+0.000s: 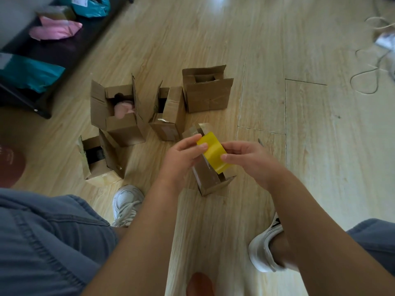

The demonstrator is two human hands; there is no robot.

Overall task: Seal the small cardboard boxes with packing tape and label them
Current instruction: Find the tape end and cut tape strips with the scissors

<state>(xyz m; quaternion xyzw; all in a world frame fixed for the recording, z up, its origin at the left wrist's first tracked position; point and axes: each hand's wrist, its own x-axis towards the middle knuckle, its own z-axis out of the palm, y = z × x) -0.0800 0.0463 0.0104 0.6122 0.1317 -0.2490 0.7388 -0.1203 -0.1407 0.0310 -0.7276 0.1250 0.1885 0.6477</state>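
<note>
A yellow roll of packing tape [214, 153] is held over the wooden floor by both hands. My left hand [183, 154] pinches its upper left edge, and my right hand [243, 157] grips its right side. Directly beneath the roll stands a small cardboard box [210, 180] with its flaps loose. Several more small cardboard boxes stand open behind it: one with something pink inside [119, 114], one in the middle [168, 114], one at the back right [207, 90], and one at the near left [98, 154].
My two white sneakers [127, 204] [267, 246] and blue trousers fill the near floor. A dark low bench [53, 52] at the upper left carries teal and pink mailer bags. White cords [372, 69] lie on the floor at the upper right.
</note>
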